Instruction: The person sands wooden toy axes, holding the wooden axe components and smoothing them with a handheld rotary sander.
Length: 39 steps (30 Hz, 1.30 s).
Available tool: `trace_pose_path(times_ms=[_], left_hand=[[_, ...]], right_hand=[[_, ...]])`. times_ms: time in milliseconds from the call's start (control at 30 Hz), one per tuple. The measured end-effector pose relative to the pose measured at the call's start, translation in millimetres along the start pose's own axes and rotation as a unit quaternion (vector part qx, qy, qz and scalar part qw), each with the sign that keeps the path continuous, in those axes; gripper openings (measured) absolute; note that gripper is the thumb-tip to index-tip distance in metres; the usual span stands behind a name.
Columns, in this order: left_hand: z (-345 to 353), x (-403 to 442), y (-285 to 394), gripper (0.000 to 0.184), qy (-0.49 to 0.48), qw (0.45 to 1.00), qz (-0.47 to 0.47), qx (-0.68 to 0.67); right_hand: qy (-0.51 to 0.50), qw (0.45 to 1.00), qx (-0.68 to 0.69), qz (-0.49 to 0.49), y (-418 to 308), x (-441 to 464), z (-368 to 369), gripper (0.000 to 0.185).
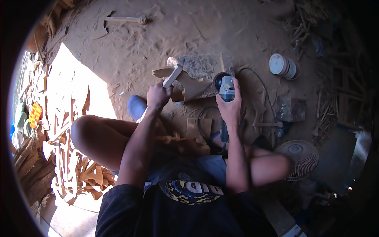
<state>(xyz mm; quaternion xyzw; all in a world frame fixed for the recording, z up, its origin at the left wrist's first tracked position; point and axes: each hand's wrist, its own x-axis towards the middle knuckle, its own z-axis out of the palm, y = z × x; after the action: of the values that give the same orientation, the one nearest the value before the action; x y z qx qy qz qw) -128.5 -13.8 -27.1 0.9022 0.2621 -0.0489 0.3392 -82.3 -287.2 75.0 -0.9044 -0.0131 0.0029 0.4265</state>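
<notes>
One angle grinder is gripped by the right hand, its disc lying rightward of the forward-slanting wooden bar clamped in the left hand.

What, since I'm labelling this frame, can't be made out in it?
Head view:
- Part of the pale bar: hidden by the left hand.
- The middle of the power tool: hidden by the right hand.
- Any writing on the white tub: too small.
- The far ends of the woodpile at the right: lost in shadow and the dark lens rim.
</notes>
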Motion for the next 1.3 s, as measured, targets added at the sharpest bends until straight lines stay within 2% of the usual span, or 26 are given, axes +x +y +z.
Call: trace_pose_path(times_ms=[67, 200, 300, 533, 833, 933, 1300], left_hand=[[-1.0, -0.5, -0.9, 0.041, -0.002, 1.000, -0.005, -0.002], [-6.1, -4.2, 5.0, 0.041, -0.012, 1.000, -0.014, -0.008], [-7.9, -5.6, 7.8, 0.041, -0.009, 1.000, -0.017, -0.003], [-8.3, -6.7, 8.1, 0.042, -0.007, 1.000, -0.020, -0.011], [-5.6, -6.8, 6.7, 0.038, 0.010, 1.000, -0.015, -0.016], [-6.1, -6.7, 6.6, 0.038, 0.005, 1.000, -0.015, -0.020], [-3.9, -5.7, 4.7, 0.038, 0.005, 1.000, -0.010, -0.014]], right_hand=[[0.011, 0.999, 0.036, 0.007, -5.9, -1.4, -4.0, 0.080], [-0.036, 0.998, -0.004, 0.052, -45.3, -3.6, -10.8, 0.081], [-0.059, 0.997, 0.049, -0.001, -48.1, -4.0, 3.0, 0.081], [-0.090, 0.990, 0.105, -0.005, -64.3, -8.1, 21.0, 0.080], [-0.106, 0.989, 0.100, -0.021, -78.2, -11.4, 25.0, 0.081], [-0.104, 0.993, 0.053, -0.021, -78.3, -12.4, 26.9, 0.085], [-0.087, 0.996, 0.024, -0.015, -74.4, -20.3, 28.1, 0.081]])
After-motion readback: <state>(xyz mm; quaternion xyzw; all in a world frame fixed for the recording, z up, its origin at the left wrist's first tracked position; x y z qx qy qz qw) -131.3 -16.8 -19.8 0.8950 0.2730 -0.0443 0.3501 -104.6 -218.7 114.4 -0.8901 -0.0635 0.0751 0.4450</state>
